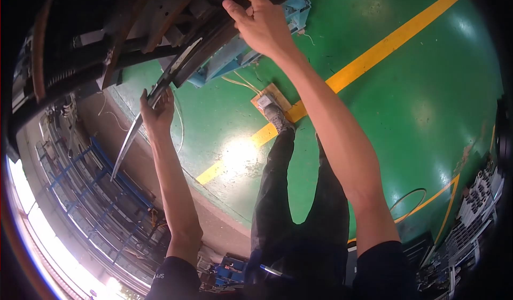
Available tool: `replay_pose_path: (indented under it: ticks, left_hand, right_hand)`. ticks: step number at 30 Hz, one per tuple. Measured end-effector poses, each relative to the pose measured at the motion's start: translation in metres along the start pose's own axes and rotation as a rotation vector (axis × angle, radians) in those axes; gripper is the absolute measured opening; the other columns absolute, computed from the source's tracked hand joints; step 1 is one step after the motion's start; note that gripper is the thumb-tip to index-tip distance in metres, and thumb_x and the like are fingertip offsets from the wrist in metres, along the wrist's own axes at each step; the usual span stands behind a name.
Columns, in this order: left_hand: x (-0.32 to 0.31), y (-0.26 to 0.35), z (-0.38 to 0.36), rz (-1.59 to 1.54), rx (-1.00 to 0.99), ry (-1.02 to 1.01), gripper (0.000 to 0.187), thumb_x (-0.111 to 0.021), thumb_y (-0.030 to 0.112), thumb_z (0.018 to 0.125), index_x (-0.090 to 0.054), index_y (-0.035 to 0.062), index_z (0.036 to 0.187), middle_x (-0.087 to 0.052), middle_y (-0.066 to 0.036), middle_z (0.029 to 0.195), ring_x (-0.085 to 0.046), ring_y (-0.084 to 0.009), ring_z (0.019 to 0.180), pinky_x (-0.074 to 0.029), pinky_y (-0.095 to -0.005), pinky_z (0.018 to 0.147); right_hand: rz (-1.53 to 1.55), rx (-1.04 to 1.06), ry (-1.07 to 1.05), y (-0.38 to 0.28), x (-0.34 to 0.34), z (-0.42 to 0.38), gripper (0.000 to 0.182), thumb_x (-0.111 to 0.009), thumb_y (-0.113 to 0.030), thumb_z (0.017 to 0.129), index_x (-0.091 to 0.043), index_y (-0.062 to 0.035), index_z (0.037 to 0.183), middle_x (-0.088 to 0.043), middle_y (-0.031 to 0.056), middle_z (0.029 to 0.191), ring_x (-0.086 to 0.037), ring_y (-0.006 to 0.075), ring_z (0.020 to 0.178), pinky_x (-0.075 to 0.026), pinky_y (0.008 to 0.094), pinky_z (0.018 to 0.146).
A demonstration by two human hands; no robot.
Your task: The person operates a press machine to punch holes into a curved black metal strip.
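Note:
A long thin metal strip (127, 142) runs from the lower left up into a dark machine (176, 27). My left hand (157, 113) is closed around the strip, just outside the machine's edge, with the free end hanging past it. Higher up, my right hand (260, 22) rests at the machine's dark front edge with its fingers curled in. What those fingers hold, if anything, is hidden against the dark metal. On the floor, my shoe (278, 118) presses on or touches a grey foot pedal (264, 101) set on a wooden board (279, 92).
A light-blue machine frame (230, 59) stands under the work area, with cables (240, 82) leading to the pedal. A yellow line (395, 38) crosses the green floor. Racks of long metal bars (91, 193) line the left; stacked metal profiles (470, 230) lie at lower right.

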State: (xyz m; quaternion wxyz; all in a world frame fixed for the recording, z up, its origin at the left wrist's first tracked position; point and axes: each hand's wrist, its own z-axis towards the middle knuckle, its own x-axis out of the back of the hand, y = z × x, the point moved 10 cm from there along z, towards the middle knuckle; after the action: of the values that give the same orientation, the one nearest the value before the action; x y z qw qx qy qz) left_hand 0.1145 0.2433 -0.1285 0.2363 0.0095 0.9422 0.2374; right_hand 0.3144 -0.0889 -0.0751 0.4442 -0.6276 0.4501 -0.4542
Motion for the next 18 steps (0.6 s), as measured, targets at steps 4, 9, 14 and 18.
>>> replay_pose_path:
  ticks: [4,9,14,18]
  left_hand:
    - [0.029,-0.004,-0.025,0.203,-0.118,-0.014,0.02,-0.055,0.014,0.092,-0.05,-0.0035,0.101,-0.06,-0.022,0.113,-0.061,-0.0315,0.106,-0.05,-0.0469,0.1]
    - [0.022,-0.055,-0.12,0.149,-0.186,-0.395,0.043,-0.046,0.008,0.099,-0.035,-0.0038,0.139,-0.041,-0.023,0.141,-0.04,-0.0308,0.135,-0.038,-0.0475,0.114]
    - [0.025,-0.105,-0.175,0.086,-0.203,-0.53,0.057,-0.044,0.008,0.101,-0.022,0.0208,0.151,-0.031,0.004,0.154,-0.028,-0.027,0.142,-0.044,-0.0472,0.109]
    - [0.009,-0.139,-0.195,0.165,-0.247,-0.533,0.063,-0.045,0.008,0.1,-0.014,0.0221,0.153,-0.029,0.003,0.154,-0.036,-0.0252,0.138,-0.048,-0.0438,0.106]
  right_hand:
    - [-0.084,0.087,0.044,0.004,0.013,-0.017,0.036,-0.066,-0.037,0.088,-0.065,-0.002,0.098,-0.068,0.017,0.075,-0.067,0.0321,0.07,-0.052,0.0408,0.066]
    - [0.37,0.002,-0.045,0.029,0.058,-0.093,0.03,-0.067,-0.015,0.089,-0.057,-0.0071,0.116,-0.065,0.0045,0.085,-0.06,0.0086,0.071,-0.051,0.0263,0.065]
    - [0.851,-0.214,0.106,0.034,0.109,-0.151,0.059,-0.062,-0.013,0.094,-0.028,-0.0082,0.142,-0.063,0.0048,0.102,-0.061,0.0139,0.095,-0.053,0.0328,0.081]
    - [0.966,-0.278,0.085,0.036,0.116,-0.172,0.039,-0.057,-0.01,0.097,-0.041,-0.0075,0.131,-0.064,0.0049,0.106,-0.063,0.0143,0.095,-0.054,0.0357,0.087]
